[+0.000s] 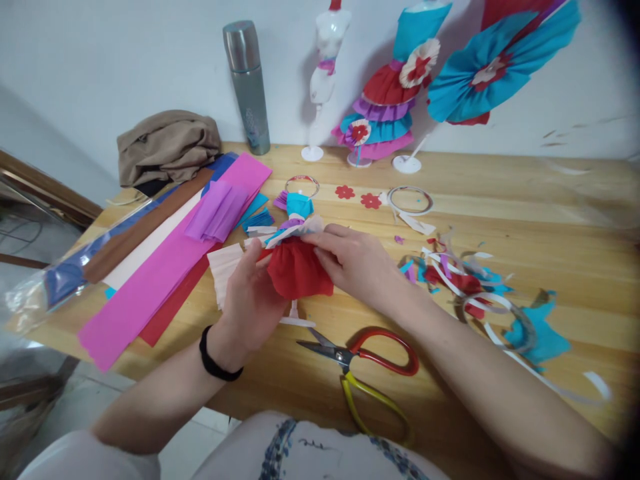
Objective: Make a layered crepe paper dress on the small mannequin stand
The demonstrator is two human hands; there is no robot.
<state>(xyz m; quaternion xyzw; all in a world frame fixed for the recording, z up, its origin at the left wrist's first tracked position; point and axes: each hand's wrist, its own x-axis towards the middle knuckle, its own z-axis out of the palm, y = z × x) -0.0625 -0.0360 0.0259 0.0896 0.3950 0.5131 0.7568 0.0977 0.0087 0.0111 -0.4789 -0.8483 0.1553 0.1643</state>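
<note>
Red-skirted, turquoise-topped small mannequin [300, 267] on a white stand, set upright on the pale wooden table [480, 190] between both hands, just beyond the open scissors with one red and one yellow handle [344, 357]. Right hand [355, 263]: thumb and fingertips pinched on a pale crinkled paper strip [314, 226] at waist level. Left hand [253, 303]: beside the skirt, thumb near the strip's opposite end, fingers partly hidden behind the red paper; impossible to tell whether closed on anything. Judged as done: turquoise bodice [299, 206], narrow lilac waistband and gathered red skirt, all in place. Judged as left: settling and securing of the pale strip, apparently slanted across the waist, with no fastening visible. Behind, for comparison: a larger, nearly bare white mannequin [330, 37] with a purple band at the waist; a tiered paper dress in red, purple and turquoise [387, 93], seemingly complete; and a turquoise pleated fan-like piece [460, 90] with a flower centre. Midway, apparently unused: two red paper flowers [371, 201], flat on the wood. To the left, long magenta paper [165, 273]; to the right, loose coloured offcuts [545, 333].
</note>
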